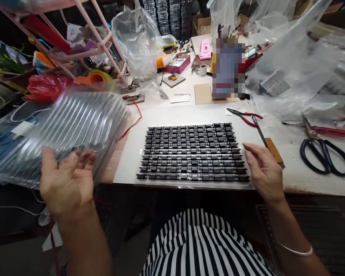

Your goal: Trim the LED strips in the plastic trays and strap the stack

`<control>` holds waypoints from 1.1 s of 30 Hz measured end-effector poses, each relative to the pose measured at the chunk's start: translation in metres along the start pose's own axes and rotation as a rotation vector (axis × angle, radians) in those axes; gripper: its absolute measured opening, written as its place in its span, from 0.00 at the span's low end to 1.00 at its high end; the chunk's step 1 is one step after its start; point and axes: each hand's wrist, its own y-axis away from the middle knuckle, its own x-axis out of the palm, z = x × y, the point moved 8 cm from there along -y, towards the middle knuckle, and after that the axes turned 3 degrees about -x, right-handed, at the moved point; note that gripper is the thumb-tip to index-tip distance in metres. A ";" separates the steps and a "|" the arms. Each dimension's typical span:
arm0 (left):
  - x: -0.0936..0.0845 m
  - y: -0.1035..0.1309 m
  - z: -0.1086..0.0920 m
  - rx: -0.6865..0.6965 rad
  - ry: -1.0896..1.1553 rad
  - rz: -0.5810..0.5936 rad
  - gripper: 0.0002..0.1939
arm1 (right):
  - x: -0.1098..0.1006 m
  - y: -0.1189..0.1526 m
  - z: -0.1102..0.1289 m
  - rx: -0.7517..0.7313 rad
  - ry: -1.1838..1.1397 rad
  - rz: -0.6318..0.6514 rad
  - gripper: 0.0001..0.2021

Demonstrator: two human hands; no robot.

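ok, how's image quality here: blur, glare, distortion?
Head view throughout: motion blur on the clear trays, less on the left hand; bright glare streaks along the trays' ribs; boards mid-frame fairly crisp; wide-angle stretch toward the edges; deep shadow below the table; a pixelated block masks whatever is beyond the boards.

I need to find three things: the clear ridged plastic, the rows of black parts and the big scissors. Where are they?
Clear ridged plastic [71, 122]: head view, ridged face.
Rows of black parts [191, 151]: head view, a middle row.
Big scissors [324, 151]: head view, dark handles.
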 end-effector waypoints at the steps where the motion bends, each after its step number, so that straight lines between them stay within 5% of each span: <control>1: 0.004 0.000 0.000 -0.027 -0.015 0.027 0.31 | 0.001 0.002 -0.001 0.004 0.005 0.000 0.14; 8: 0.025 0.017 0.019 -0.094 -0.122 0.304 0.25 | -0.012 0.003 0.005 -0.052 0.170 -0.035 0.13; 11: 0.045 0.051 0.034 0.182 -0.569 0.526 0.22 | -0.036 -0.004 -0.014 -0.072 0.472 -0.107 0.14; 14: 0.066 0.092 0.055 0.509 -0.988 0.727 0.29 | -0.053 -0.013 -0.047 0.006 0.755 -0.015 0.16; 18: 0.086 0.131 0.063 0.790 -1.155 0.823 0.34 | -0.065 -0.016 -0.079 0.233 0.764 0.119 0.16; 22: 0.102 0.155 0.056 0.914 -1.125 0.880 0.30 | -0.067 -0.012 -0.082 0.395 0.648 0.173 0.13; 25: 0.108 0.162 0.053 0.937 -1.069 0.858 0.27 | -0.073 -0.006 -0.059 0.420 0.630 0.107 0.13; 28: 0.110 0.166 0.055 0.956 -1.037 0.850 0.27 | -0.066 0.004 -0.007 0.296 0.528 0.003 0.13; 33: 0.109 0.167 0.057 0.956 -1.016 0.836 0.26 | 0.029 0.036 0.091 -0.161 0.190 0.412 0.08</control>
